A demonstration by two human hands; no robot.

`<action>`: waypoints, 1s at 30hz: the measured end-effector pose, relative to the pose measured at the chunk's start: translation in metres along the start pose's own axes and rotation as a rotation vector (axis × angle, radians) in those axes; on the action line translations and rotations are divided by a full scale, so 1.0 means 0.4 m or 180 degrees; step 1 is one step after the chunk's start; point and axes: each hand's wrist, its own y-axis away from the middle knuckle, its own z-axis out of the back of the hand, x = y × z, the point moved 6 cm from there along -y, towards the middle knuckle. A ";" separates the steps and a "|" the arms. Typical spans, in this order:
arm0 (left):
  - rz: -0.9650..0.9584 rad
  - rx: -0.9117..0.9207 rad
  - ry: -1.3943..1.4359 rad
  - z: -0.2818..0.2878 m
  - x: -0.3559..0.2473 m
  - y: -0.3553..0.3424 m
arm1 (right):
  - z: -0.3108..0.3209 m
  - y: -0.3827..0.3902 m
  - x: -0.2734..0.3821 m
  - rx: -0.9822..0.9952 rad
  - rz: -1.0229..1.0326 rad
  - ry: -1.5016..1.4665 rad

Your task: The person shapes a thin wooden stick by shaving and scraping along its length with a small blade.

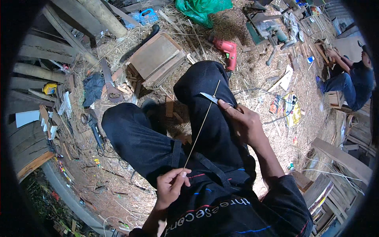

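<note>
My left hand (pixel 173 187) pinches a long thin pale stick (pixel 201 127), which runs diagonally up over my right thigh. My right hand (pixel 244 122) grips a knife (pixel 208 98), its blade lying across the stick near the upper end, above my black-trousered right knee. The thumb is on or beside the blade's base; the handle is mostly hidden in my fingers. Both knees are raised in front of me.
Around me are a wooden box (pixel 152 57), red drill (pixel 228 53), handsaw (pixel 110 81), angle grinder (pixel 90 128), green plastic (pixel 201 10) and scattered offcuts and shavings (pixel 268 67). At the right, another person (pixel 357 79) sits working with wood. Boards (pixel 339 158) lie lower right.
</note>
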 end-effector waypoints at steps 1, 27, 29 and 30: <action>-0.0076 0.0091 -0.0071 0.002 -0.008 0.001 | 0.001 -0.001 0.003 -0.0003 0.0005 0.0003; -0.0141 0.0148 0.1111 -0.086 -0.072 -0.188 | 0.000 -0.039 0.070 0.0424 0.0489 0.0061; -0.0139 0.0105 0.1074 -0.081 -0.069 -0.181 | -0.004 -0.041 0.071 0.0430 0.0450 0.0090; -0.0140 0.0068 0.1037 -0.077 -0.068 -0.177 | -0.007 -0.042 0.071 0.0432 0.0411 0.0124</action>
